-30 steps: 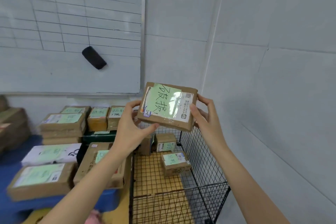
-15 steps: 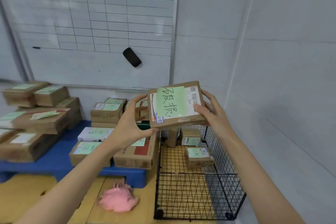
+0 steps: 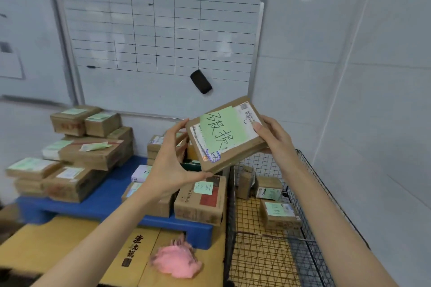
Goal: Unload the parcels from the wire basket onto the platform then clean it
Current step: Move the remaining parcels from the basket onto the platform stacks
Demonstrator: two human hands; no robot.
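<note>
The flat cardboard parcel (image 3: 226, 134) is hanging in the air above the wire basket's (image 3: 310, 193) far left corner, label side up, its long axis rising toward the right. The left hand (image 3: 172, 161) is clamping fingers (image 3: 177, 128) and thumb on its lower left end. The right hand (image 3: 272, 133) is gripping the upper right end, thumb on top.

Both bare forearms reach up and forward from the lower edge of the view. The left grip (image 3: 171, 170) holds the parcel (image 3: 224, 135) at its near corner, thumb under the low edge, fingers up its left side. The right grip (image 3: 275, 137) clasps the right edge, thumb on top, fingers underneath.
</note>
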